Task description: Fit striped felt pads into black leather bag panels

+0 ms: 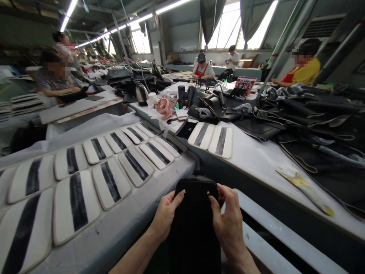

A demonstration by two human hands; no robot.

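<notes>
Between my two hands is a black leather piece (pixel 196 213) with rounded upper corners and a small metal stud near its upper right. My left hand (pixel 168 213) grips its left edge, the thumb lying on the front face. On the opposite edge, my right hand (pixel 228 217) holds it with the thumb just under the stud and the fingers behind. The lower part of the piece is dark and hard to make out.
Several white panels with dark stripes (pixel 76 201) lie on the left table (pixel 122 220). On the right table (pixel 256 163) are two more panels (pixel 221 141), a yellowed tool (pixel 308 190) and black leather pieces (pixel 322 110). A pink fan (pixel 164 107) and a kettle (pixel 142 93) stand ahead. Other people sit farther back.
</notes>
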